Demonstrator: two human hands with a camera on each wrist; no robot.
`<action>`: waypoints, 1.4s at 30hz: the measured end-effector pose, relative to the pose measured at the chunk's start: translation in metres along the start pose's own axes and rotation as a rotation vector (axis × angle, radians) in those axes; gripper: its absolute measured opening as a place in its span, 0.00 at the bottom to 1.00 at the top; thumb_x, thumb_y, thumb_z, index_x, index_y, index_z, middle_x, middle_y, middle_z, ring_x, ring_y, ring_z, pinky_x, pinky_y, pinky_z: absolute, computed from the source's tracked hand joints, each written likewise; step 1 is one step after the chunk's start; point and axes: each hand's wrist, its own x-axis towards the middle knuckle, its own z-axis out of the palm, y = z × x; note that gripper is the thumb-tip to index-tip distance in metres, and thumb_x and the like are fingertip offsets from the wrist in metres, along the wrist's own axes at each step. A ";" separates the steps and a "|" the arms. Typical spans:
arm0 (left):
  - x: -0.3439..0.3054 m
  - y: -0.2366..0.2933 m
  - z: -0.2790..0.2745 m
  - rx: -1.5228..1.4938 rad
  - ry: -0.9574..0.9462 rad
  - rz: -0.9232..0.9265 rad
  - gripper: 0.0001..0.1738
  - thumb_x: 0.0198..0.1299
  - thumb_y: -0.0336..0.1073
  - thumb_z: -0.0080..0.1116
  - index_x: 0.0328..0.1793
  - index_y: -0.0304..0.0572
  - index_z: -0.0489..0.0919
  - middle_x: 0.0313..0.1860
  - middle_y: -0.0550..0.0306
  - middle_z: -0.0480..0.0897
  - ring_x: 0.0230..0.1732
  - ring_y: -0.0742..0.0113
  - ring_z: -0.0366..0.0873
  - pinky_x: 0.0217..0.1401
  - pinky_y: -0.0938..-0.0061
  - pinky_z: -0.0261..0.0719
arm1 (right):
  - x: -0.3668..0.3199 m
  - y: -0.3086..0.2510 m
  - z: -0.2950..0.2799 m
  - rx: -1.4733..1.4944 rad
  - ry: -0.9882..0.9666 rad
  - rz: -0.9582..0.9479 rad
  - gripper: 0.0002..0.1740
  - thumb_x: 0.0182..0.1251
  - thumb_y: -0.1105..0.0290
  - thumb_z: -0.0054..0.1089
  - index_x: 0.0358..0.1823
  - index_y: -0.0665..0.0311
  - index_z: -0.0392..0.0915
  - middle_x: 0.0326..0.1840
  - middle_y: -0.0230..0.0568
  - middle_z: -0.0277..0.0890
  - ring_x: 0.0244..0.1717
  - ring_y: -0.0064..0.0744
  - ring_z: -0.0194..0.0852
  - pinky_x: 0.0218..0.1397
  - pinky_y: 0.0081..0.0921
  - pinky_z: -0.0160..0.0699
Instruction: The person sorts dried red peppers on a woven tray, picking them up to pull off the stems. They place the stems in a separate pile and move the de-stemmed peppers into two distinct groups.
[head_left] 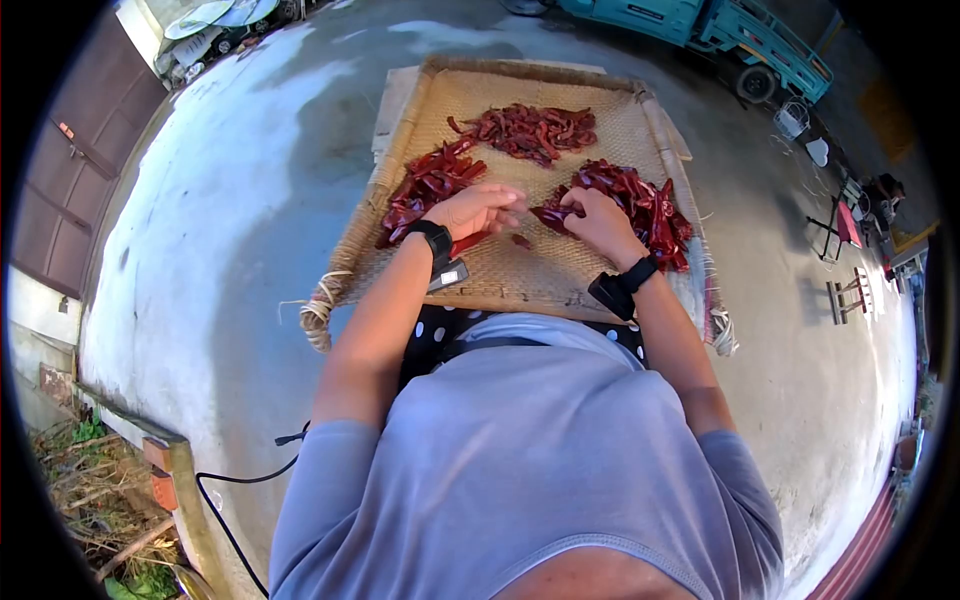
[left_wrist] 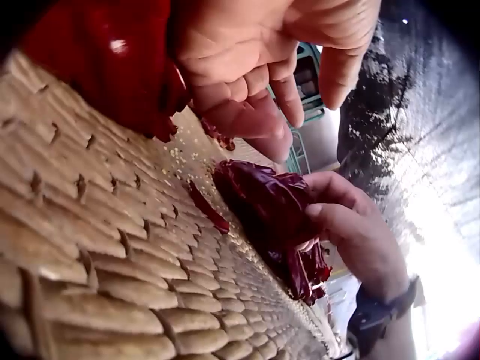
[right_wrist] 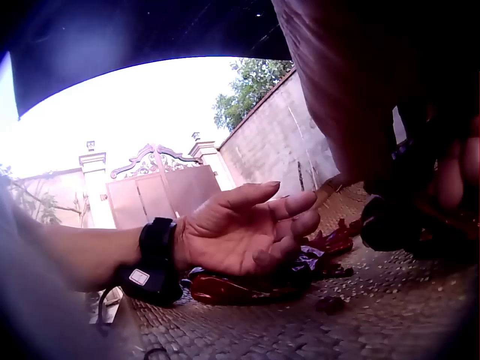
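Observation:
My right hand (head_left: 604, 226) pinches a dark red dried chili (left_wrist: 259, 196) between thumb and fingers, low over the woven tray (head_left: 560, 283). My left hand (head_left: 476, 210) is turned palm inward with its fingers loosely extended, and nothing is in it. Just beneath that hand lies a glossy red chili (left_wrist: 105, 64) at the edge of the left pile of chilies (head_left: 428, 182). The right pile of chilies (head_left: 640, 200) sits beside my right hand. At the back is another pile of chilies (head_left: 530, 130), of broken-looking, curled pieces.
Pale seeds (left_wrist: 178, 159) and a thin red chili scrap (left_wrist: 208, 207) lie on the weave between the hands. The tray has a raised bound rim (head_left: 540, 68). Beyond it stand a teal cargo vehicle (head_left: 640, 18) and a small stool (head_left: 851, 296) on the concrete floor.

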 end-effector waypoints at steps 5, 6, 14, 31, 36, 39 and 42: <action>-0.001 -0.016 -0.014 -0.018 -0.018 -0.006 0.25 0.68 0.35 0.63 0.69 0.40 0.70 0.60 0.54 0.80 0.50 0.69 0.82 0.49 0.76 0.80 | 0.005 0.001 0.039 0.498 -0.034 0.087 0.16 0.59 0.75 0.61 0.50 0.68 0.80 0.33 0.43 0.82 0.30 0.26 0.79 0.35 0.27 0.79; 0.000 -0.019 -0.019 -0.039 -0.036 -0.015 0.27 0.67 0.33 0.64 0.70 0.40 0.69 0.62 0.54 0.79 0.51 0.69 0.82 0.49 0.76 0.80 | 0.005 0.010 0.053 0.521 -0.049 0.089 0.16 0.59 0.74 0.61 0.50 0.68 0.80 0.33 0.43 0.82 0.30 0.26 0.80 0.35 0.27 0.79; 0.009 -0.030 -0.033 -0.126 -0.040 -0.028 0.24 0.72 0.39 0.59 0.70 0.41 0.70 0.55 0.54 0.84 0.45 0.66 0.84 0.46 0.73 0.82 | 0.026 -0.014 0.048 0.449 0.032 0.060 0.19 0.68 0.67 0.62 0.56 0.68 0.79 0.41 0.42 0.84 0.38 0.29 0.81 0.45 0.30 0.80; -0.001 -0.002 -0.002 1.617 0.374 0.782 0.15 0.68 0.42 0.59 0.51 0.39 0.77 0.43 0.49 0.77 0.42 0.55 0.80 0.45 0.64 0.80 | 0.027 -0.015 0.088 -0.065 0.176 -0.254 0.11 0.65 0.61 0.62 0.41 0.60 0.76 0.39 0.45 0.77 0.46 0.49 0.77 0.48 0.44 0.76; 0.003 -0.011 -0.016 2.034 0.194 0.803 0.10 0.62 0.38 0.61 0.46 0.43 0.78 0.44 0.54 0.76 0.49 0.55 0.75 0.54 0.62 0.72 | 0.026 -0.011 0.083 -0.421 0.170 -0.410 0.13 0.62 0.61 0.62 0.45 0.57 0.75 0.42 0.39 0.75 0.50 0.43 0.74 0.52 0.38 0.72; 0.001 -0.015 -0.020 2.011 0.207 0.740 0.09 0.61 0.37 0.61 0.44 0.43 0.79 0.44 0.54 0.76 0.49 0.55 0.74 0.55 0.63 0.71 | 0.026 -0.015 0.088 -0.397 0.157 -0.588 0.12 0.64 0.60 0.60 0.43 0.56 0.75 0.43 0.38 0.75 0.52 0.41 0.72 0.55 0.36 0.69; -0.003 -0.014 -0.010 1.865 0.257 0.691 0.10 0.61 0.38 0.61 0.43 0.42 0.79 0.45 0.53 0.77 0.50 0.54 0.75 0.56 0.61 0.72 | 0.029 -0.012 0.087 -0.345 0.147 -0.585 0.12 0.69 0.58 0.57 0.43 0.57 0.77 0.44 0.39 0.75 0.52 0.42 0.72 0.55 0.38 0.70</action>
